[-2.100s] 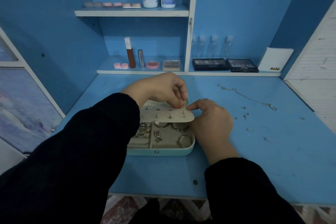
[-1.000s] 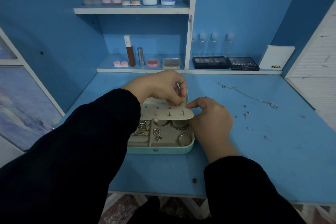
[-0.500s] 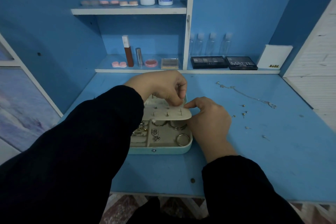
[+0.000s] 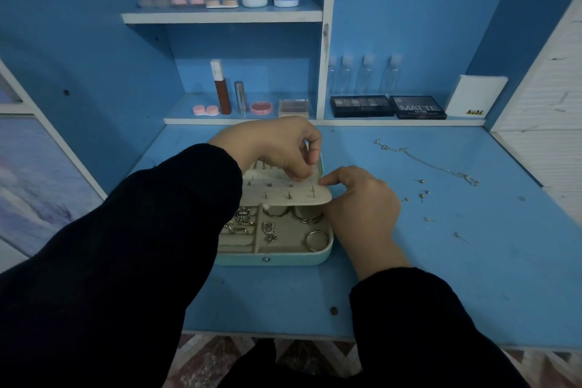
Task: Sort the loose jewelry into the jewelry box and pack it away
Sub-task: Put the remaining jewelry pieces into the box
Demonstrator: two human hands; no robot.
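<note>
Nearest me, the teal jewelry box [image 4: 274,257] sits open on the blue desk [image 4: 472,277]. Its front compartments hold rings [image 4: 316,239] and small charms. Over the back half lies the cream earring panel [image 4: 293,195], with several posts poking through it. My right hand [image 4: 362,208] pinches the panel's right edge between thumb and forefinger, the other fingers curled under, steadying it. My left hand [image 4: 277,148] arches over from the far side, fingertips pinched tight at the panel's upper part. I cannot tell whether there is a stud between them.

I judge I am seating earrings into the panel, so the sorting is partway done. To the right, well apart from the box, loose ear studs [image 4: 422,195] lie scattered, and beyond them lies a thin necklace [image 4: 425,162]. Next I would need a fine pinch on one tiny stud, without flicking the others away.
</note>
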